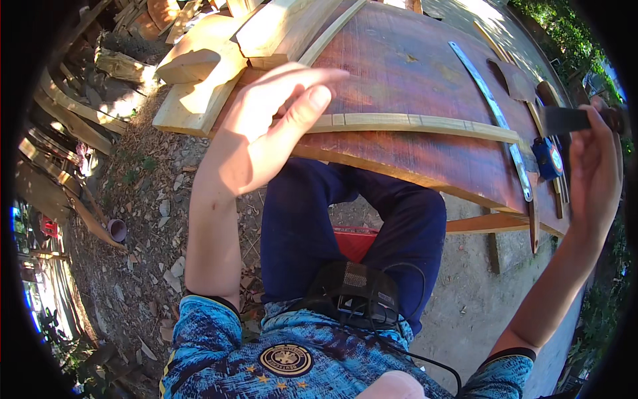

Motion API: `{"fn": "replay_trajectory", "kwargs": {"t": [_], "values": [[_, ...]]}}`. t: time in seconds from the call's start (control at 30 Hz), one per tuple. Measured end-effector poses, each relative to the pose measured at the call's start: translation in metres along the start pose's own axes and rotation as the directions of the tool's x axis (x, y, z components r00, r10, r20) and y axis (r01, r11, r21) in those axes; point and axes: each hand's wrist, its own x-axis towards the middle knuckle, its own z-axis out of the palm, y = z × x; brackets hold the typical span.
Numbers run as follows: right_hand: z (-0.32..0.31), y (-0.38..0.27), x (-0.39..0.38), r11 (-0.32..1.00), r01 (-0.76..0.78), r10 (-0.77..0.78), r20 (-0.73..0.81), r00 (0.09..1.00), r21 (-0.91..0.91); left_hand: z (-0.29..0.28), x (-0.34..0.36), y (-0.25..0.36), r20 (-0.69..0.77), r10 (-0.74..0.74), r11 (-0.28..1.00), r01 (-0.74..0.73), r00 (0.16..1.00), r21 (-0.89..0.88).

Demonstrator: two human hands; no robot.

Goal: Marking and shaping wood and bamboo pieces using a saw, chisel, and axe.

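My left hand [266, 126] is raised at the left end of a pale curved wooden strip [412, 123], its fingers bent and apart. The strip lies along the near side of a reddish-brown board [399, 66]. My right hand [591, 163], at the board's right end, grips a dark flat tool [565, 120], partly hidden by the fingers. Just left of it lie a blue tape measure [548, 159], a long metal ruler [485, 100] and a brownish flat-bladed tool [512, 80].
Cut wooden blocks [199, 63] sit at the board's back left. Scrap wood [126, 66] is piled beyond, and a small pot [117, 230] lies on the littered ground. My legs [299, 233] are under the board, whose front edge runs across the view.
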Motion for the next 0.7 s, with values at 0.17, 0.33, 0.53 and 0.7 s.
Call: {"fn": "replay_trajectory", "kwargs": {"t": [0.17,0.33,0.53,0.7], "values": [[0.149,0.015,-0.057,0.985,0.168,-0.172,0.271,0.947,0.038,0.015,0.034,0.007,-0.020,0.062,0.987,-0.064,0.998,-0.147],[0.184,0.032,-0.049,0.995,0.095,-0.100,0.258,0.961,0.031,0.025,0.041,-0.003,0.144,-0.040,0.949,0.082,0.989,-0.304],[0.193,0.048,-0.056,0.998,-0.019,0.002,0.291,0.957,0.055,0.015,0.031,-0.016,0.132,-0.049,0.888,0.104,0.990,-0.448],[0.200,0.051,-0.056,0.999,-0.014,0.001,0.289,0.957,0.043,0.012,0.038,-0.020,0.202,-0.022,0.914,0.102,0.979,-0.394]]}}
